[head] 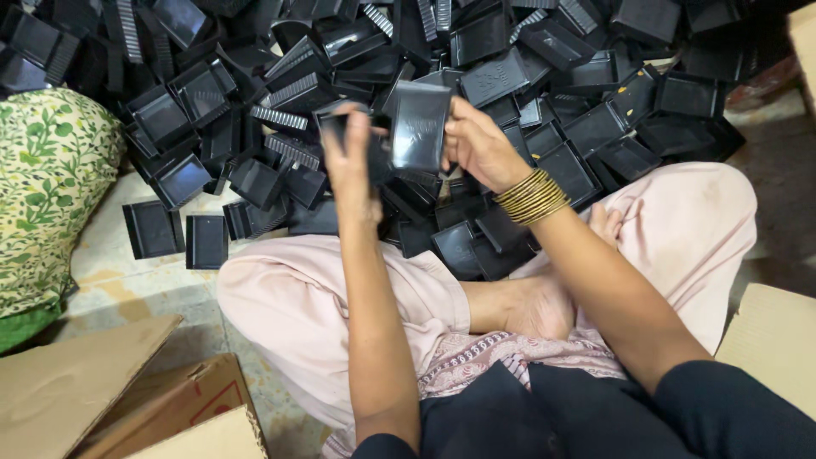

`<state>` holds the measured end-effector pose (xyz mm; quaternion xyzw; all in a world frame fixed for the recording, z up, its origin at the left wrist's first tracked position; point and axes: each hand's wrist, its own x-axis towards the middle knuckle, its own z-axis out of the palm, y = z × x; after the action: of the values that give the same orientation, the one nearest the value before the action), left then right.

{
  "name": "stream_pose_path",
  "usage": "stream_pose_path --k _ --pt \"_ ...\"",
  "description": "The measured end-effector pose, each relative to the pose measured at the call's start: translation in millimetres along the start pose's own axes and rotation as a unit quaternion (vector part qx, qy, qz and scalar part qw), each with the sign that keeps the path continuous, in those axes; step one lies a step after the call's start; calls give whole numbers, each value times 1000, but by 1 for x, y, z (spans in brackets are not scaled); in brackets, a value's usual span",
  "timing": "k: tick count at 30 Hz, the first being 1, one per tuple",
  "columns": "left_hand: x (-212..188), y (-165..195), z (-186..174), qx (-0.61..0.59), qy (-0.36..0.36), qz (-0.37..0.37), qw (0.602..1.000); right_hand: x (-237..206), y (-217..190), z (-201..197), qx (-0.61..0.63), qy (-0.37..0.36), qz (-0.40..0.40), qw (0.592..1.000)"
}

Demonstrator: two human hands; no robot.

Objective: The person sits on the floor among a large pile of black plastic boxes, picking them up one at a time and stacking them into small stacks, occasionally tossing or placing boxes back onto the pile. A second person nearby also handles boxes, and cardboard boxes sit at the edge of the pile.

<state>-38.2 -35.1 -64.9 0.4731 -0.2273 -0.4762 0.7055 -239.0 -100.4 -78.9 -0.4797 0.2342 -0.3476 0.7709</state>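
Right hand [476, 143]: pinching black plastic tray [418, 127] by its rim, upper centre.
Left hand [353, 157]: closed on a second piece [333, 127], probably.
Handling: light, stiff, smooth; hold at edges.
Pile [544, 76]: behind.

Both hands [353, 161] [476, 144] hold black trays [418, 127]

Black tray [418, 127] between hands, centre frame: hard plastic, smooth, semi-glossy, soft sheen on flat face. Pile of trays [527, 76] across top: same black plastic, some with ribbed edges, dull glints. Bangles [531, 197] on right wrist: thin metal, gold-coloured, shiny. Trousers [297, 297], lower centre: pale pink cloth, matt, soft folds. Cushion [47, 187], left edge: printed cloth, green leaf pattern, matt. Boxes [76, 391], lower left: brown cardboard, matt, rough. Floor [110, 272]: stone-like, worn, patchy.
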Motion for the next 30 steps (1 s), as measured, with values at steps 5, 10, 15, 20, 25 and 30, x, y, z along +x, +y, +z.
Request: stream_pose_path --k 5,10,15,20,25,30 --pt "-7 -29 27 72 -117 49 989 -9 7 6 -357 79 -63 928" --pt "-5 -45 25 154 -53 105 981 -11 6 22 -343 65 -8 937" --pt "2 -51 15 -20 -63 26 997 -10 -6 28 -289 94 -53 951" --pt "0 -56 14 90 -82 75 990 -15 -7 34 -266 69 -33 961" --pt "-4 -54 12 63 -70 45 995 -19 -5 40 -301 47 -12 952" --pt "-7 -51 16 48 -60 102 992 -18 -8 47 -313 18 -31 949"
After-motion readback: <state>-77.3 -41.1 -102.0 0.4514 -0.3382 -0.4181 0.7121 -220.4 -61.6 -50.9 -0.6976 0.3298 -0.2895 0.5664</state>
